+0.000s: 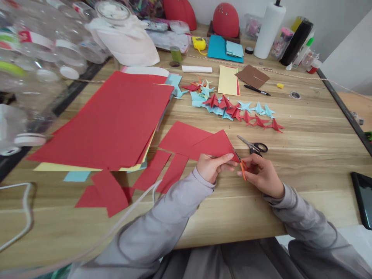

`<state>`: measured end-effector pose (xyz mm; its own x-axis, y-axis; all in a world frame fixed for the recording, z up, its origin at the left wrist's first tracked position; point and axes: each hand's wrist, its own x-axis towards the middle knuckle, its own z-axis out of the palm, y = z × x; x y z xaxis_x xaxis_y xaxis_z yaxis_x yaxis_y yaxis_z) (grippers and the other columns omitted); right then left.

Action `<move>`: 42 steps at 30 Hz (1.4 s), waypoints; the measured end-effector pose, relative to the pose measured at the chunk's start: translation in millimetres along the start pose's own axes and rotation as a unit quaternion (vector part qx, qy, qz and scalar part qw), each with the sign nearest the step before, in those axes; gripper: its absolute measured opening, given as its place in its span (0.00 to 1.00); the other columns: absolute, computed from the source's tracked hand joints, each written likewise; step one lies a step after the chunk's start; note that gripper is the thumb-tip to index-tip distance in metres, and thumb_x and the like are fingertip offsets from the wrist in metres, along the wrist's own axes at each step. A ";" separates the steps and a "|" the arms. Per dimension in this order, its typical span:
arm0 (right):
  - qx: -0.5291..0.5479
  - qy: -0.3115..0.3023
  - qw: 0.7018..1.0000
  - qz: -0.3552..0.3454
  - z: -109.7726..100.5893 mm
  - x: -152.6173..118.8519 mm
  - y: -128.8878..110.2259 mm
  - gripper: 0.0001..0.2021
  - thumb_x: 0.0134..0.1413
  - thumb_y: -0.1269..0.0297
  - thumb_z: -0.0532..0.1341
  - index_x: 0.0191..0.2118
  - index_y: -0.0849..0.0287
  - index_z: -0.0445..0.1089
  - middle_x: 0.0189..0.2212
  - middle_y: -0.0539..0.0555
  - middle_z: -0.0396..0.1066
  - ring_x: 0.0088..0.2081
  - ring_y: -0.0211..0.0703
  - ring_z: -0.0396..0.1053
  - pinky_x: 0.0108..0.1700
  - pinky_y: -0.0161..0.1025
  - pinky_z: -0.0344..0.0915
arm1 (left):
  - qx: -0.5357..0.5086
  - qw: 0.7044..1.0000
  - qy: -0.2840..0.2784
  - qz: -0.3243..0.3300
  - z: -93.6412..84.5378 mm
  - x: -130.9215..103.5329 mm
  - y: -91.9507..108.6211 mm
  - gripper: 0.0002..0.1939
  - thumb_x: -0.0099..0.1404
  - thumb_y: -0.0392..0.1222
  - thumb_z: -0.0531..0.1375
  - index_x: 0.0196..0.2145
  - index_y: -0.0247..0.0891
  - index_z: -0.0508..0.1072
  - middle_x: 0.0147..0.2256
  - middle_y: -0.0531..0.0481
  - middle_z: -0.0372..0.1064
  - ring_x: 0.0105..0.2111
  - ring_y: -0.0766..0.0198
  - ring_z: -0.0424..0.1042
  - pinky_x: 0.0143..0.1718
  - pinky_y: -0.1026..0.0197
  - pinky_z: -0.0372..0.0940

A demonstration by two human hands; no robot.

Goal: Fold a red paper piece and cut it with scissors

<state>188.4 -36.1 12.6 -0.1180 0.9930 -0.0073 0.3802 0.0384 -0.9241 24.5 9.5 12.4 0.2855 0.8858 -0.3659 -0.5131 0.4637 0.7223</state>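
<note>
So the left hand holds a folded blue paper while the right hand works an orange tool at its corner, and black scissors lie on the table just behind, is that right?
Not quite. The paper in the left hand is red, not blue, as the head view shows. The rest holds: the right hand works an orange tool at its corner, and black scissors lie on the table just behind.

I am sitting at a pale wood-grain surface [305, 128] with a dark edge strip [343, 104], while even daylight is falling across it and a plain white wall [343, 15] is rising behind.

Blk scissors [253, 146], origami stars [232, 108], pen [257, 90]
</note>
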 end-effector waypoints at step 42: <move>0.048 0.001 0.998 0.027 1.0 1.4 -5.1 0.14 0.40 0.58 0.69 0.31 0.60 0.70 0.19 0.46 0.61 0.21 0.32 0.56 0.23 0.32 0.55 | 0.038 0.996 0.059 0.050 -1.6 2.3 4.6 0.15 0.41 0.44 0.70 0.16 0.33 0.70 0.13 0.54 0.64 0.10 0.72 0.60 0.07 0.69 0.51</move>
<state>185.4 -35.0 17.0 -0.0980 0.9936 -0.0564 0.2954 -0.0251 -0.9550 21.5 13.7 14.0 0.1376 0.9255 -0.3530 -0.4707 0.3747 0.7988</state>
